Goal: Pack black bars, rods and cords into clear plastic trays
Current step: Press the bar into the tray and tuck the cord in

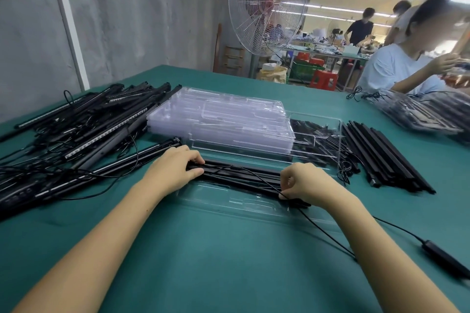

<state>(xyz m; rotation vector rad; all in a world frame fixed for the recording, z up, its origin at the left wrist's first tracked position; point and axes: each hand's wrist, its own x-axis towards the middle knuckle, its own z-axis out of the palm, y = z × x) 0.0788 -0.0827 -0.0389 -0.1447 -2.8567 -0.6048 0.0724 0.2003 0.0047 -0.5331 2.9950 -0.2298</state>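
Observation:
A clear plastic tray [236, 204] lies open on the green table in front of me. Black bars [241, 175] lie side by side in its long groove. My left hand [175, 169] grips the left end of the bars, thumb below and fingers over the top. My right hand [305, 183] pinches a thin black cord [328, 232] at the right end of the bars. The cord runs across the bars and trails toward me to a black adapter [445, 259] at the right.
A tangled heap of black bars with cords [84, 122] fills the left. A stack of clear trays [221, 119] sits behind the open one. Black rods [384, 152] lie at right, filled trays [422, 114] beyond. A person sits at far right; a large fan [267, 5] stands behind.

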